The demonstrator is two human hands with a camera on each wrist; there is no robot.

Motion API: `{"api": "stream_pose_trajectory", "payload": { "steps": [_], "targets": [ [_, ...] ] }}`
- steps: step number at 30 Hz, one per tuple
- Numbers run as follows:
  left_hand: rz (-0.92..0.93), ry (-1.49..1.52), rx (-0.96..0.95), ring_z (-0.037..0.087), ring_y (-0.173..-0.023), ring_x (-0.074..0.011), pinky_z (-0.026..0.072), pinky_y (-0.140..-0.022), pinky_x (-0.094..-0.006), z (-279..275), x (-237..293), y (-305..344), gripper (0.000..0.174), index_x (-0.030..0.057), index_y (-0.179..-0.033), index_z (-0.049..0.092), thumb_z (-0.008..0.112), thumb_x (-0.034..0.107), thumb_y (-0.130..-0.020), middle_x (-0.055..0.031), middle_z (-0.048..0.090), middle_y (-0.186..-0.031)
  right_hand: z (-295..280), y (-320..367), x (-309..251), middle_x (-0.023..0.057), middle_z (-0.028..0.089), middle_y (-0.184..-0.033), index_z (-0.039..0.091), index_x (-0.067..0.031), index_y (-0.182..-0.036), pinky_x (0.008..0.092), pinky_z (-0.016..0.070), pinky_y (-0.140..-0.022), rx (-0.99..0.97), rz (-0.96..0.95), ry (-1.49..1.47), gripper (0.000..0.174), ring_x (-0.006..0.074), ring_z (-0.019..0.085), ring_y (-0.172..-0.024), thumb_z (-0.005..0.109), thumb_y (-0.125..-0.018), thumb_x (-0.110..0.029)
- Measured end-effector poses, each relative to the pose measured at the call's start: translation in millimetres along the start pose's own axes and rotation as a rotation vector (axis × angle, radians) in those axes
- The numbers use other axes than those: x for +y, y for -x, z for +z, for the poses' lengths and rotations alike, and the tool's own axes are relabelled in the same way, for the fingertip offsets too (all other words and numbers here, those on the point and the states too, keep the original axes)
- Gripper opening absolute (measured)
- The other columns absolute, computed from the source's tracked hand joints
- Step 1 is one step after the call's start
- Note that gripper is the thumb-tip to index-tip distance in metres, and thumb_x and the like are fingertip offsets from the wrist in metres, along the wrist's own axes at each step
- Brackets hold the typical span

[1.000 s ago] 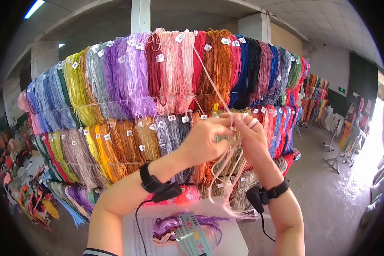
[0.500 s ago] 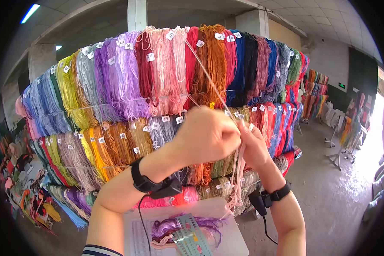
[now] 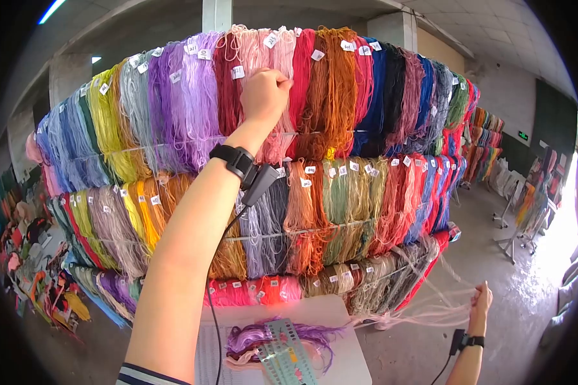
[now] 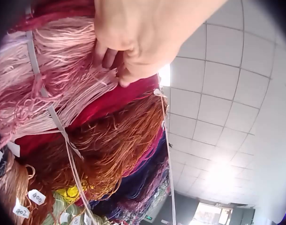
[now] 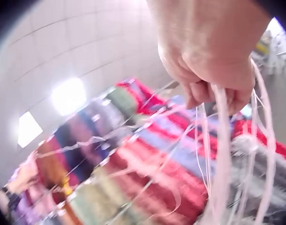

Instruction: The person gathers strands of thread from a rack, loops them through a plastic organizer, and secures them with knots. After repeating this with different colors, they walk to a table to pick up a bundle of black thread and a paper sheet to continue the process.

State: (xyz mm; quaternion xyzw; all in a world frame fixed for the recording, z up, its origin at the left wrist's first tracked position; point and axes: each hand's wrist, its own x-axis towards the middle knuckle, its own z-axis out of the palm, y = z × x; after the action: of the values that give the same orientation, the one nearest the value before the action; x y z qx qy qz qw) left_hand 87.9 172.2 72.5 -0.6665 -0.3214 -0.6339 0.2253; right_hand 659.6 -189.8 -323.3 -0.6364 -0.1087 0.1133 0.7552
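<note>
High on the rack, my left hand (image 3: 263,96) is at a pale pink thread skein (image 3: 285,54). In the left wrist view its curled fingers pinch pale pink strands (image 4: 98,89) against the hanging skeins. My right hand (image 3: 480,299) is out at the lower right and grips a loose bundle of pale pink thread (image 5: 222,154). Long ends of that bundle trail leftward toward the white board in the head view and look blurred. Crimson thread (image 3: 304,77) hangs just right of the left hand.
Skeins in many colours hang in tiers with numbered paper tags (image 3: 270,40). Below, a white board (image 3: 331,311) bears a printed sheet, purple thread (image 3: 318,333) and a pale blue card with punched holes (image 3: 279,340). Wheeled stands (image 3: 507,244) are at the right.
Both hands were together in front of the rack on the pink strands. The left has moved up to the pink skein; the right has swung down and right, drawing the strands along.
</note>
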Motion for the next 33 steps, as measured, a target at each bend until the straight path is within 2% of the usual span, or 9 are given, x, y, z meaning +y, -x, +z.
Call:
{"api": "stream_pose_trajectory", "payload": {
  "steps": [4,8,10,14,18,20,26,30,33],
  "targets": [
    [-0.125,0.116,-0.111,0.065,-0.072,-0.0243,0.0483,-0.066,-0.034,-19,5,1,0.028,0.0013,-0.081,0.071,0.074,0.029,-0.08,-0.014,0.067,-0.08,-26,18,-20,0.0002,0.044,-0.046,0.059,-0.0044,-0.073,0.0225,0.0318,-0.038,-0.136,-0.122,-0.034,0.039,0.0094,0.039,-0.038,0.06,-0.094,-0.037],
    [-0.127,0.404,-0.122,0.058,-0.07,-0.0107,0.0448,-0.067,-0.0265,-23,-16,11,0.018,-0.0001,-0.085,0.069,0.072,0.017,-0.084,-0.0038,0.066,-0.076,11,55,-45,-0.0025,0.04,-0.047,0.06,-0.0053,-0.077,0.0227,0.0293,-0.039,-0.275,-0.092,-0.115,0.036,0.0074,0.035,-0.038,0.06,-0.094,-0.037],
    [-0.185,0.487,-0.129,0.053,-0.072,-0.0056,0.0426,-0.067,-0.0237,-35,-10,19,0.012,-0.0006,-0.086,0.068,0.069,0.011,-0.085,0.0007,0.063,-0.077,44,89,-75,-0.0054,0.034,-0.047,0.062,-0.0055,-0.094,0.0213,0.0267,-0.039,-0.385,0.163,-0.361,0.03,0.0055,0.029,-0.038,0.057,-0.096,-0.035],
    [-0.134,0.531,-0.334,0.058,-0.071,-0.018,0.0451,-0.069,-0.0323,-68,20,55,0.014,0.0044,-0.072,0.066,0.073,0.015,-0.078,-0.0088,0.061,-0.074,124,178,-132,-0.0053,0.042,-0.059,0.05,-0.0063,-0.132,0.0173,0.0212,-0.038,-0.823,0.213,-0.597,0.04,0.0034,0.03,-0.045,0.052,-0.099,-0.029],
    [0.235,0.423,-0.354,0.056,-0.081,-0.0285,0.0443,-0.072,-0.0385,-90,65,120,0.015,0.0042,-0.067,0.059,0.071,0.009,-0.074,-0.011,0.055,-0.075,215,232,-180,-0.0027,0.052,-0.07,0.058,-0.002,-0.12,0.0169,0.0256,-0.04,-1.132,-0.038,-0.198,0.033,0.0025,0.04,-0.052,0.054,-0.099,-0.027],
    [0.3,0.373,-0.427,0.055,-0.082,-0.0295,0.0461,-0.074,-0.0404,-100,87,151,0.013,0.0049,-0.072,0.06,0.073,0.007,-0.072,-0.0096,0.056,-0.081,267,260,-206,0.0064,0.064,-0.095,0.058,0.0008,-0.118,0.0148,0.0325,-0.048,-1.182,-0.082,-0.283,0.038,0.0045,0.056,-0.074,0.056,-0.097,-0.03],
    [0.168,0.625,-0.454,0.06,-0.081,-0.0255,0.0484,-0.072,-0.0346,-84,78,167,0.009,0.0038,-0.081,0.07,0.072,0.01,-0.075,-0.0085,0.063,-0.083,381,307,-244,0.0154,0.067,-0.105,0.059,0.0041,-0.114,0.0239,0.0547,-0.068,-1.497,-0.016,-0.438,0.035,0.0168,0.067,-0.089,0.059,-0.096,-0.026],
    [-0.572,0.832,-0.435,0.061,-0.083,-0.0118,0.0464,-0.075,-0.0283,-91,57,127,0.023,0.0,-0.096,0.071,0.062,0.021,-0.09,-0.0048,0.068,-0.091,386,318,-246,0.013,0.069,-0.097,0.063,0.0041,-0.107,0.0273,0.0571,-0.078,-1.503,-0.065,-0.403,0.026,0.0189,0.069,-0.088,0.062,-0.094,-0.018],
    [-0.639,0.858,-0.573,0.057,-0.091,-0.0083,0.044,-0.079,-0.024,-92,57,95,0.028,0.002,-0.102,0.071,0.062,0.026,-0.092,-0.0011,0.068,-0.089,382,320,-243,0.015,0.069,-0.101,0.062,0.0049,-0.107,0.0301,0.0571,-0.082,-1.526,-0.083,-0.408,0.025,0.0204,0.069,-0.091,0.061,-0.094,-0.017]
  ]
}}
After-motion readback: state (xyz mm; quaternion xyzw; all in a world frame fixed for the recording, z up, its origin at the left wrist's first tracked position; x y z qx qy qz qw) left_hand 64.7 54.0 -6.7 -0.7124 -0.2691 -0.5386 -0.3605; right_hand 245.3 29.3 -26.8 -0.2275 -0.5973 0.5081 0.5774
